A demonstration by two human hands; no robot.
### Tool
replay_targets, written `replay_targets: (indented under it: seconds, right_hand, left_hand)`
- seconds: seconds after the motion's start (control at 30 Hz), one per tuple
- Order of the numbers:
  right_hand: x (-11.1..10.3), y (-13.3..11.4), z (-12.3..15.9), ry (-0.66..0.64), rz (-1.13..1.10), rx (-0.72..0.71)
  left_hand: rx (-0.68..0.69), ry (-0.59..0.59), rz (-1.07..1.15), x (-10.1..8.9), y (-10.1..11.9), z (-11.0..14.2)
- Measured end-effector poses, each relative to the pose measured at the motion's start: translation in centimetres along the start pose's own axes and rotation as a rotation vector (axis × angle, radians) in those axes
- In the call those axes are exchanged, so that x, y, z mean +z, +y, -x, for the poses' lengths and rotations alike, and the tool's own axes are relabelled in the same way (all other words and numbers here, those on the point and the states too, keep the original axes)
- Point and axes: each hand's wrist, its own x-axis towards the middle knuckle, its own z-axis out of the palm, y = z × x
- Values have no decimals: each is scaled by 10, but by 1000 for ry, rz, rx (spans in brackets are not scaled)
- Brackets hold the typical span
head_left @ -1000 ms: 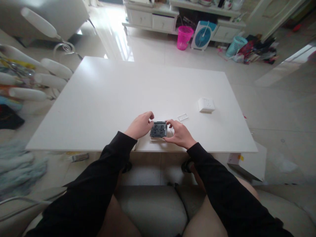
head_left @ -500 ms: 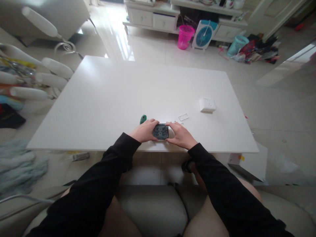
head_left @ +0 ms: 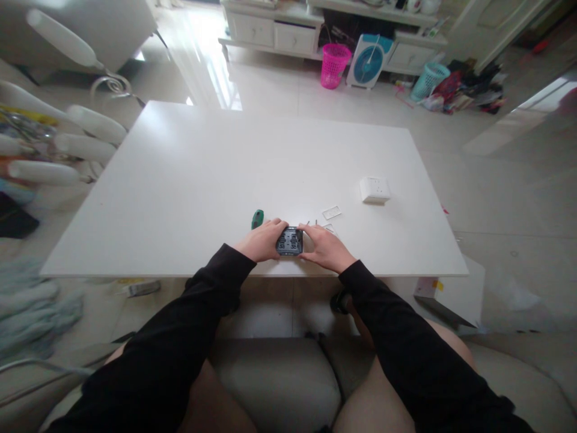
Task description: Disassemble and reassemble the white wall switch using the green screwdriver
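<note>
Between my hands is a dark wall socket module (head_left: pixel 290 242), held near the table's front edge with its moulded slots facing up. My left hand (head_left: pixel 265 240) grips its left side, thumb and fingers at the lower and upper corners. On the right side my right hand (head_left: pixel 327 247) pinches it the same way. A green screwdriver handle (head_left: pixel 257 219) lies just beyond my left hand, the rest of it hidden. Past my right hand lie a thin white frame (head_left: pixel 332 212), a second, partly covered frame (head_left: pixel 330 228) and a couple of small screws (head_left: pixel 316 222).
On the right of the white table (head_left: pixel 202 180) stands a white socket box (head_left: pixel 374 190). White lamp arms (head_left: pixel 90 123) reach close to the table's left edge. On the floor beyond are a pink basket (head_left: pixel 335 66) and a blue-and-white fan (head_left: pixel 368 62).
The view has shifted slightly, moving everything a little to the left. Both hands keep their hold on the socket module, which now looks tilted a little differently; the screws show more clearly.
</note>
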Motion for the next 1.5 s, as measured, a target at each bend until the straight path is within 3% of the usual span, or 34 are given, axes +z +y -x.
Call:
replay_targets:
  seconds: [0.83, 1.5]
  right_hand:
    - [5, 0, -1, -17, -81, -9]
    - [1, -5, -1, -42, -4, 41]
  left_hand:
    - [6, 15, 0, 4, -1, -2]
    - [-25, -8, -21, -3, 4, -1]
